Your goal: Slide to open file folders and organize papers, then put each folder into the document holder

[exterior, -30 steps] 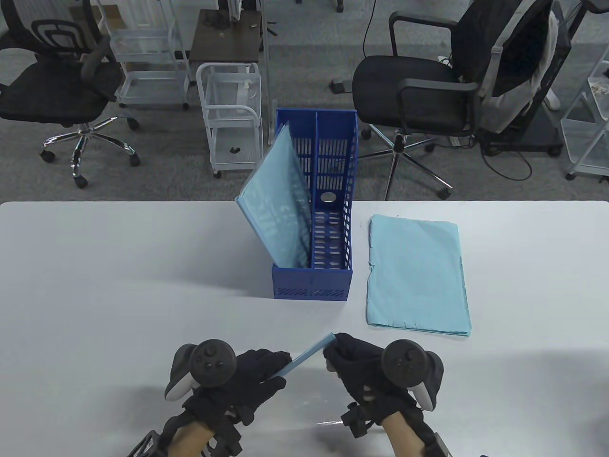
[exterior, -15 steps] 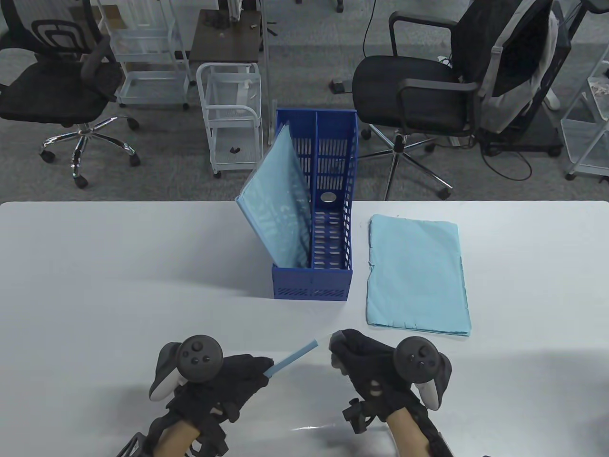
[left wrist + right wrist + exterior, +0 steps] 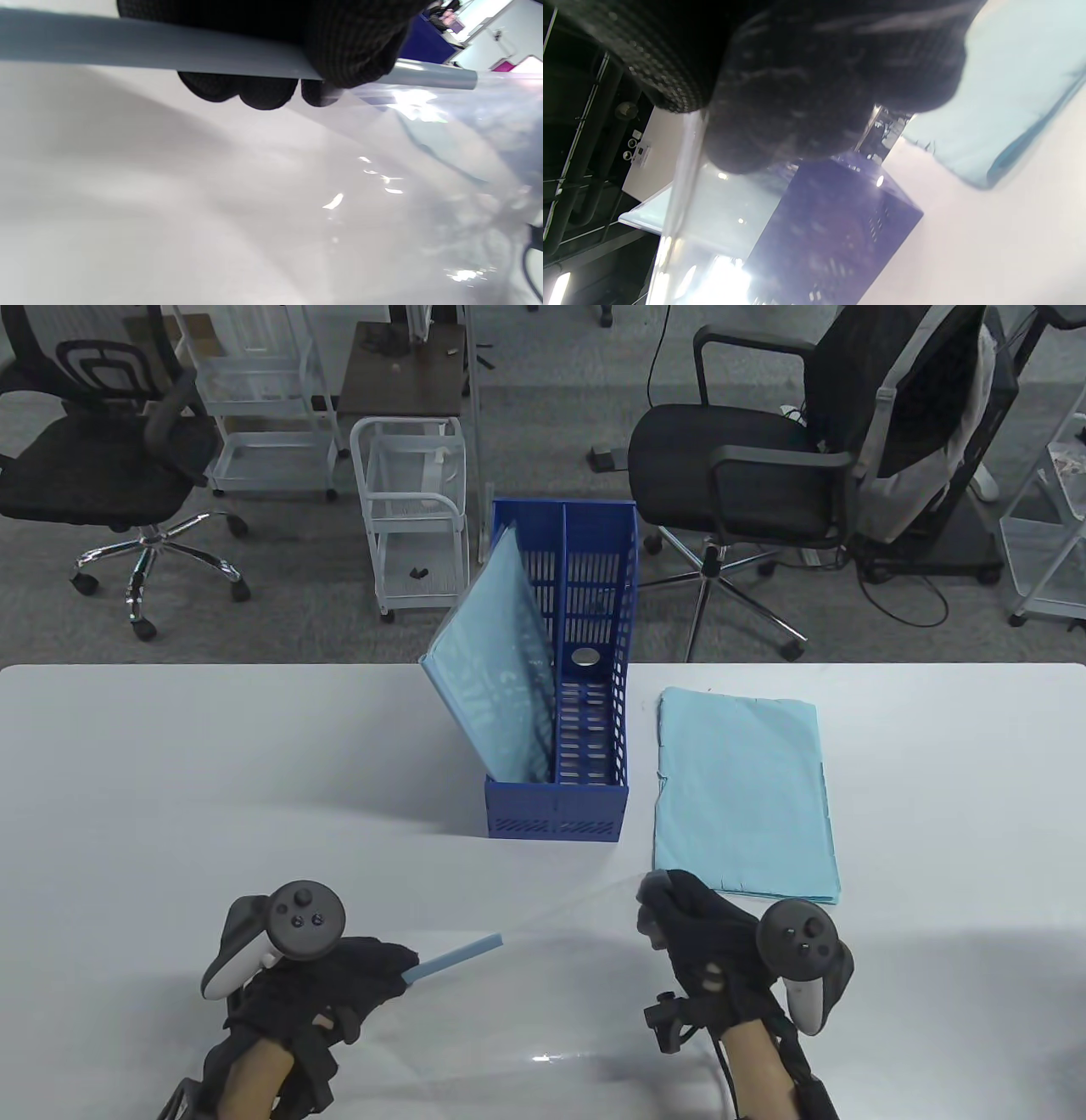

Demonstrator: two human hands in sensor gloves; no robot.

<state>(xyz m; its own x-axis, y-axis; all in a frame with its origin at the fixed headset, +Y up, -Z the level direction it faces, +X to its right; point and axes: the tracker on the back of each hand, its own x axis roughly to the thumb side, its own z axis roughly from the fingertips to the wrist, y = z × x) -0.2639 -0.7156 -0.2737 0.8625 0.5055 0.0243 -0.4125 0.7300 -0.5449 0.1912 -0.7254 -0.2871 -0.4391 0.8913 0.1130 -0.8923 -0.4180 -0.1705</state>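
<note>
Separately, left hand (image 3: 327, 984) grips bar (image 3: 454, 957), right hand (image 3: 704, 933) sheet (image 3: 577, 903).

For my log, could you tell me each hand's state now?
Left hand: grips the light blue plastic slide bar.
Right hand: pinches the clear plastic folder cover.

glossy clear folder (image 3: 585, 976), seemingly plastic bar (image 3: 451, 959)
</note>
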